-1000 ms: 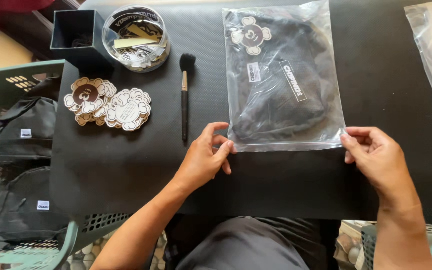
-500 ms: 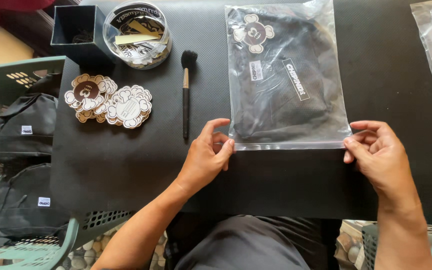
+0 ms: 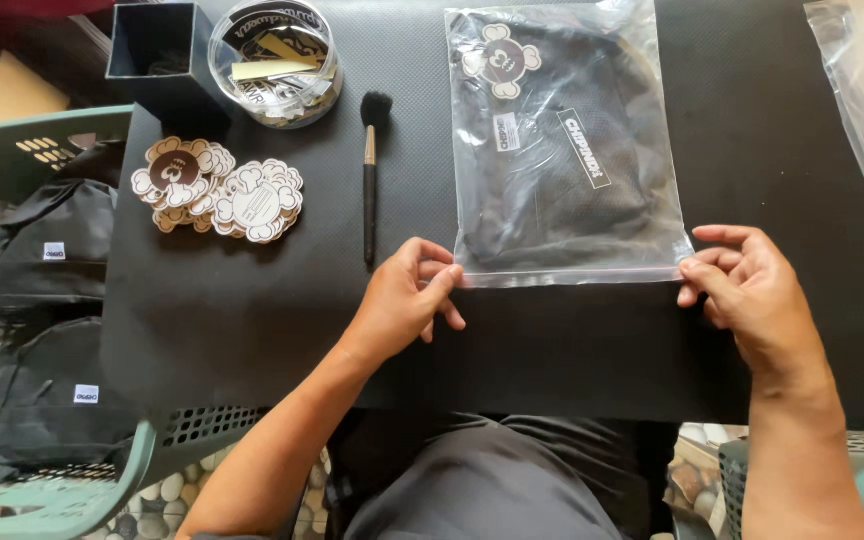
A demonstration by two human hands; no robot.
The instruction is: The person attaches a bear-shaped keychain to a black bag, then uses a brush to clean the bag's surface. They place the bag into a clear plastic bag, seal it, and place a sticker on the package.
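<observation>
Hands rest at the near corners of a clear zip bag (image 3: 567, 150) lying flat on the black worktop (image 3: 252, 300). The left hand (image 3: 407, 300) pinches the near left corner, fingers (image 3: 442, 285) closed on the sealed edge. The right hand (image 3: 752, 290) pinches the near right corner, fingers curled narrow. A folded dark garment (image 3: 562, 200) fills the bag. The bag's far edge is cut off by the frame.
</observation>
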